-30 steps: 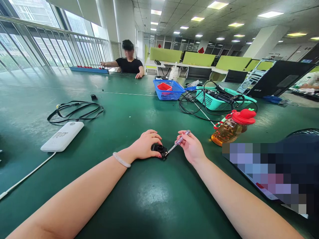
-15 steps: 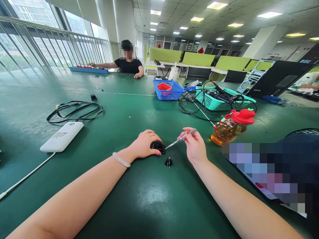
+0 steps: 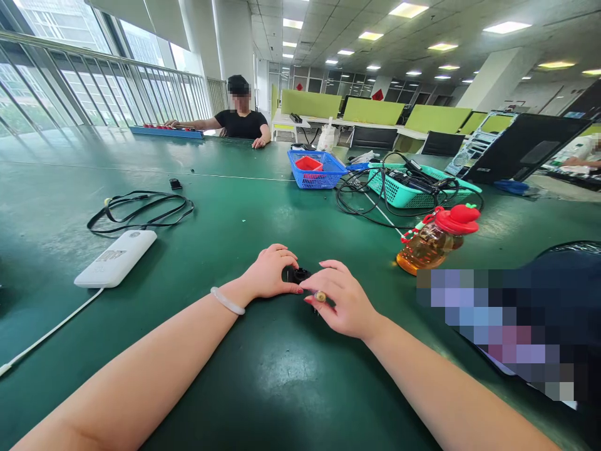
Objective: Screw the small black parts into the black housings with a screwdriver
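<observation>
Near the middle of the green table [image 3: 286,382], my left hand [image 3: 273,273] holds a small black part [image 3: 298,274] between thumb and fingers. My right hand [image 3: 345,300] is close beside it on the right, its fingers round a screwdriver [image 3: 320,296]. The rounded handle end of the screwdriver points toward me, and its shaft is hidden. Under my right fingers a second small black piece [image 3: 315,310] lies on the table, mostly covered.
A bottle with a red lid [image 3: 429,244], a teal basket of cables [image 3: 406,195] and a blue basket [image 3: 317,178] stand beyond my right hand. A white power bank [image 3: 117,258] and black cable [image 3: 141,221] lie left. A person [image 3: 241,119] sits across.
My right hand has moved left and slightly down, toward the black part, and the screwdriver has turned end-on. It now covers most of the loose black piece. My left hand stays in place.
</observation>
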### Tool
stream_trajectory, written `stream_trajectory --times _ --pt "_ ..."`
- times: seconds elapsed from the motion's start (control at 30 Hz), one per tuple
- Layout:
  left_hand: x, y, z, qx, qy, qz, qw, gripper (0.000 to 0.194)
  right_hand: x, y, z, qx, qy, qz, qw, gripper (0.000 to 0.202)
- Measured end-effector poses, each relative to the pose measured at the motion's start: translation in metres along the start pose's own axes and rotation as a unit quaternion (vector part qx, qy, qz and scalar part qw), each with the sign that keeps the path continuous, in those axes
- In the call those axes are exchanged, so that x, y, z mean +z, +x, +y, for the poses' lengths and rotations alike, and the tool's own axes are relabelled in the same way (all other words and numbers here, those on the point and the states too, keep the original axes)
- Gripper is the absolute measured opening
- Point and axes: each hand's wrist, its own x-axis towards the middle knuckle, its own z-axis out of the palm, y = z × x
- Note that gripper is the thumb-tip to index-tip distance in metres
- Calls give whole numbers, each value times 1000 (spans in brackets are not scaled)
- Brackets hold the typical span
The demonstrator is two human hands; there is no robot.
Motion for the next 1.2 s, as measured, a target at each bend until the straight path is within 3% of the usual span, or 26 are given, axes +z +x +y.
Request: stream_trajectory --times 0.07,0.13,0.2,0.27,0.37,0.43,0.5,0.63,0.7,0.9,1.07,1.2 --pt "0 0 0 -2 -1 4 1000 45 0 -1 1 4 0 23 1000 17" --pt "0 0 1 1 -2 3 1000 46 2 -2 7 87 23 97 991 13" --pt "-1 0 1 2 -5 0 1000 47 3 -4 18 228 71 188 953 12" --pt "-1 0 1 2 -10 -5 1000 47 6 -5 30 323 158 255 898 19" --pt "-2 1 1 1 -14 -7 1000 46 9 -6 43 387 233 291 844 31" --pt "-1 1 1 1 -13 -7 1000 47 11 -6 45 396 251 283 837 33" --pt "-1 1 1 2 -10 -7 1000 47 11 -5 42 385 247 247 854 33" --pt "-1 1 1 7 -4 -5 1000 46 8 -5 28 327 159 152 919 24" --pt "-2 0 2 6 0 -5 1000 45 6 -5 22 301 106 140 937 19" --pt "-3 0 5 7 28 -5 1000 48 2 -7 7 167 68 189 965 21" --pt "-3 -1 6 27 61 -6 998 50 1 -2 -3 40 43 85 995 26" --pt "-2 -2 6 43 66 -4 997 45 2 0 -4 29 16 46 998 25"
